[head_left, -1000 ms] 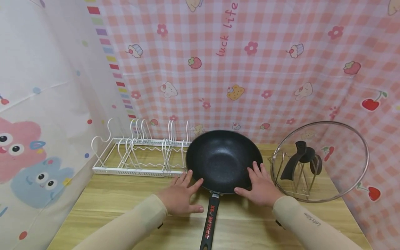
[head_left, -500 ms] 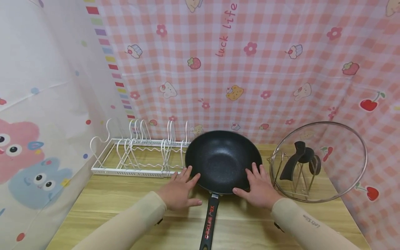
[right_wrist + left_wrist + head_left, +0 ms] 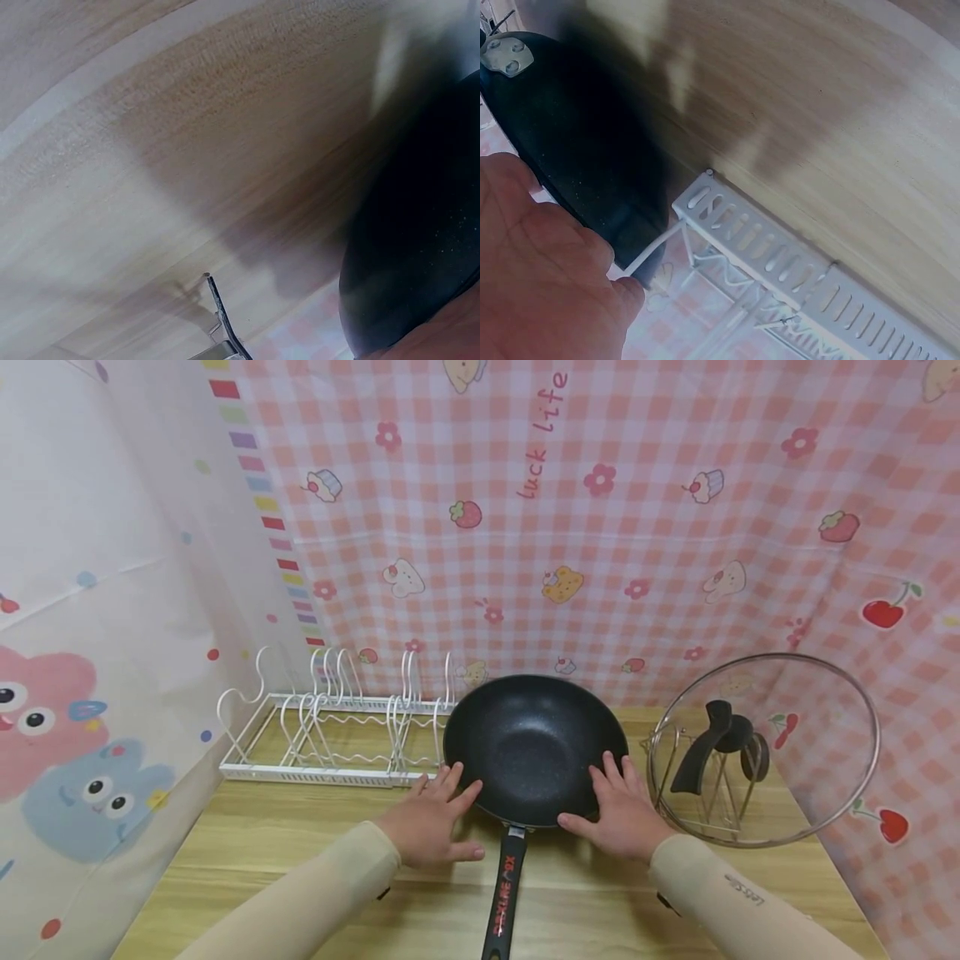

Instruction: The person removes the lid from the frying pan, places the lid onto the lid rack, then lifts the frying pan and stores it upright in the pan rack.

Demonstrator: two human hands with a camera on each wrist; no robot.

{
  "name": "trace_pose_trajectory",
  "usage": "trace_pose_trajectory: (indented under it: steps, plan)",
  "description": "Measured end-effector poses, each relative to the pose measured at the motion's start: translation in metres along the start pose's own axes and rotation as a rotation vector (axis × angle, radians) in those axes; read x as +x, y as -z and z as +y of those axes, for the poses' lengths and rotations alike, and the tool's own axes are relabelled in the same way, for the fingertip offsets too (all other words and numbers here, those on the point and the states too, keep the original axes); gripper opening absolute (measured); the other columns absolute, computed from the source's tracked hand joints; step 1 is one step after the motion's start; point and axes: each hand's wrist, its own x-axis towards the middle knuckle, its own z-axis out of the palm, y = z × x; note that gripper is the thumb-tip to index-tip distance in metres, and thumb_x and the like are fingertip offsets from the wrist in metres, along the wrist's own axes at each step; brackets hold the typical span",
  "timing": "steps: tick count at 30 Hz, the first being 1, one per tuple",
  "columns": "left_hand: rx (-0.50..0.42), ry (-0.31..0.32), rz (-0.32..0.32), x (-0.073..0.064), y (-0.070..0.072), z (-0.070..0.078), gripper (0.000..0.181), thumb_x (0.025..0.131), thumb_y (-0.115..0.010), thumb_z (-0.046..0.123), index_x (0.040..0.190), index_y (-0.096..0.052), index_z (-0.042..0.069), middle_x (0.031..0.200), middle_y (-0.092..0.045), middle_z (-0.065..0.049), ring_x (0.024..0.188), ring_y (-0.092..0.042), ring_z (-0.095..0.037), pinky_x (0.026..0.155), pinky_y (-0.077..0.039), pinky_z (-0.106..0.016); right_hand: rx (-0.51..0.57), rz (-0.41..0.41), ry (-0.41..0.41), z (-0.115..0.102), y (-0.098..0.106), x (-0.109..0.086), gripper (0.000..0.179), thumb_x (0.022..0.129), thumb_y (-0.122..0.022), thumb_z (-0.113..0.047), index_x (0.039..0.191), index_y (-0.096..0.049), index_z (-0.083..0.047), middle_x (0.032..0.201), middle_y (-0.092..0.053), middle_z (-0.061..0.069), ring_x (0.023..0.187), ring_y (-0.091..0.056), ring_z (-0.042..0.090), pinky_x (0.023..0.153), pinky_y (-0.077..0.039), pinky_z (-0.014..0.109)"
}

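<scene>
A black frying pan sits at the middle of the wooden table, its long handle pointing toward me. My left hand is at the pan's near left rim, fingers spread and fairly straight. At the near right rim my right hand has its fingers extended over the edge, thumb apart. In the left wrist view the left hand lies along the rim of the pan. The right wrist view shows the pan's dark outer side and only a strip of the right hand.
Left of the pan stands a white wire rack, close to its rim. A glass lid with a black knob leans on a small metal stand at the right. A pink checked cloth hangs behind the table.
Both hands and the pan keep nearly the same place. The left hand's fingers have shifted very slightly to the left; the view has moved a little.
</scene>
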Motion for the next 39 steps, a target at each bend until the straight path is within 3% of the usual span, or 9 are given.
trace_pose_trajectory:
  steps: [39]
  plan:
    - [0.014,-0.006,0.003,-0.0036,-0.0009,0.0064,0.098,0.091,-0.063,0.074,0.168,-0.031,0.022,0.175,-0.011,-0.024,0.163,-0.014,-0.043,0.131,-0.017,-0.059,-0.025,-0.018,0.006,0.0051,0.0014,0.0037,0.117,0.090,-0.056,-0.083,0.163,-0.029,0.005,0.175,-0.007,0.028,0.160,0.005,0.054,0.124,-0.010,0.075]
